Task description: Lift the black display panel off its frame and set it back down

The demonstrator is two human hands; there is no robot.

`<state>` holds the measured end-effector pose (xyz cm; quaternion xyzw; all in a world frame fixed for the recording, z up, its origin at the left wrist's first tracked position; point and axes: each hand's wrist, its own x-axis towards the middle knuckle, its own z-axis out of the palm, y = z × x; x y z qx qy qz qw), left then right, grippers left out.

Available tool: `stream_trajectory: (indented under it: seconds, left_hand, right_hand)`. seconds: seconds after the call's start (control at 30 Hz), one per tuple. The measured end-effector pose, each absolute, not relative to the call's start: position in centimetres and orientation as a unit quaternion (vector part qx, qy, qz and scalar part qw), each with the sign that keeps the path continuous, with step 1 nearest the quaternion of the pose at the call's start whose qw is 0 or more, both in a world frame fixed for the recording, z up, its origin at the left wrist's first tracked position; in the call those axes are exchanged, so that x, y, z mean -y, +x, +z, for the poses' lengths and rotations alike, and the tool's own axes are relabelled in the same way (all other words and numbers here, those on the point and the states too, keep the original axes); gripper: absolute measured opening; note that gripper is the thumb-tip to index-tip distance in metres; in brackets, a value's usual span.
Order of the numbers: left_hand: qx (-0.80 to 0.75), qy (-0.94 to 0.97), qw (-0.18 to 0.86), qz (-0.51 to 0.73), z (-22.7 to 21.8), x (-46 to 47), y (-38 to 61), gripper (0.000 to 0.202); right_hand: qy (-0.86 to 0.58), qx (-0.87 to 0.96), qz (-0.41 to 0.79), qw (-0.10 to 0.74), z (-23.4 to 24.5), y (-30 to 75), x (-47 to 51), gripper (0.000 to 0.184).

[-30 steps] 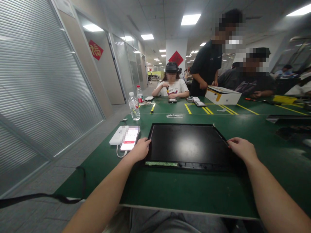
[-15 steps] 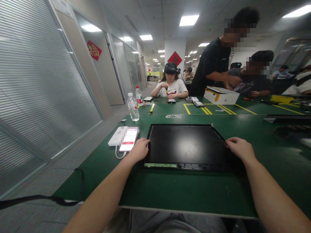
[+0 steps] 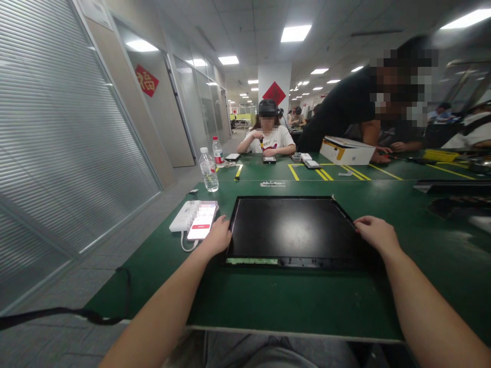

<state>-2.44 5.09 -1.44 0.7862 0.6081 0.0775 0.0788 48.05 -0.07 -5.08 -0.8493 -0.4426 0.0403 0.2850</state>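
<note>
A flat black display panel point(image 3: 293, 227) in a dark frame lies on the green table in front of me. A green circuit strip point(image 3: 252, 261) runs along part of its near edge. My left hand point(image 3: 218, 235) is against the panel's left edge, fingers bent around the side, tips partly hidden. On the opposite side, my right hand point(image 3: 378, 235) pinches the right edge between thumb and fingers.
Left of the panel are a phone point(image 3: 201, 222) with a white cable and a white box point(image 3: 180, 220). Two water bottles stand behind, the nearer bottle point(image 3: 209, 171) clear-capped. Across the table, one person works seated and another leans over beside a white carton point(image 3: 347, 152).
My left fingertips have slid slightly outward at the panel's left edge. My right hand keeps its pinch. The standing person across the table has bent lower, reaching to the tabletop.
</note>
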Motion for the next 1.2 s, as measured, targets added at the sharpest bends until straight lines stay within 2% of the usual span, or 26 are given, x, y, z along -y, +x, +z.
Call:
stream_trajectory:
  seconds: [0.23,0.37,0.47,0.57,0.67,0.73,0.83,1.03,1.2]
  left_hand:
    - [-0.598,0.779,0.117,0.147,-1.6,-5.5,-2.8,0.045]
    - [-0.591,0.756,0.154,0.236,-1.4,-5.7,-3.0,0.041]
    - [-0.582,0.713,0.220,0.323,-0.9,-5.5,-3.0,0.039]
    - [-0.579,0.626,0.346,0.390,-0.4,-5.0,-2.6,0.040]
    - [-0.556,0.549,0.469,0.411,-0.1,-4.5,-2.1,0.043]
    - [-0.550,0.507,0.508,0.426,-0.1,-4.5,-1.8,0.045]
    - [-0.562,0.447,0.535,0.445,-0.2,-4.6,-1.5,0.049]
    - [-0.566,0.349,0.581,0.469,-0.5,-4.9,-1.2,0.072]
    - [-0.510,0.349,0.634,0.465,-0.2,-4.5,-1.0,0.066]
  right_hand:
    - [-0.848,0.443,0.046,0.287,-5.7,48.7,-0.1,0.029]
    - [-0.841,0.449,0.040,0.299,-7.0,49.9,-0.7,0.029]
    - [-0.832,0.456,0.029,0.313,-8.0,50.9,-1.1,0.031]
    - [-0.832,0.456,0.024,0.315,-8.4,51.4,-1.3,0.031]
    - [-0.837,0.449,0.020,0.310,-8.4,51.4,-1.4,0.031]
    - [-0.840,0.446,0.023,0.306,-8.3,51.4,-1.4,0.030]
    - [-0.842,0.445,0.032,0.303,-8.3,51.4,-1.4,0.030]
    - [-0.839,0.448,0.032,0.308,-8.6,51.8,-1.5,0.033]
    - [-0.837,0.451,0.033,0.309,-8.2,51.6,-1.4,0.032]
